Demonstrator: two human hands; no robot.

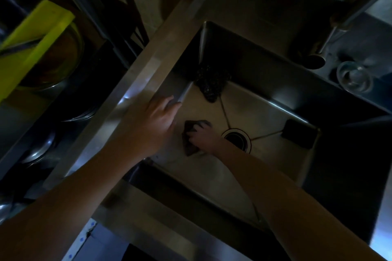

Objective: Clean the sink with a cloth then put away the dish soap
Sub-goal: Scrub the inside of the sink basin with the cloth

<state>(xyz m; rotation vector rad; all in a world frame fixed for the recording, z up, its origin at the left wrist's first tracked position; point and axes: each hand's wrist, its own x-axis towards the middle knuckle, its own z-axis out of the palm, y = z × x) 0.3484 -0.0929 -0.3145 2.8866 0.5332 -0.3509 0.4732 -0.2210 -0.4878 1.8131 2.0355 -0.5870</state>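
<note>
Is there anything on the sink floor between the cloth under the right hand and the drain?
Nothing visible. The right hand presses the cloth on the sink floor, just left of the drain, and the steel between them is bare. The dark scrubber and the black pad lie off to the sides.

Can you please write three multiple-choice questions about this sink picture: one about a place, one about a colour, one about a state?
1. Where is the cloth?
A. on the sink floor, beside the drain
B. on the counter
C. on the tap

2. What colour is the board at far left?
A. red
B. yellow-green
C. white

3. What is the left hand doing?
A. holding a bottle
B. gripping the tap
C. resting open on the sink's edge

Answers: 1 A, the right hand presses it there. 2 B, it looks bright lime. 3 C, its fingers lie flat, holding nothing.
</note>
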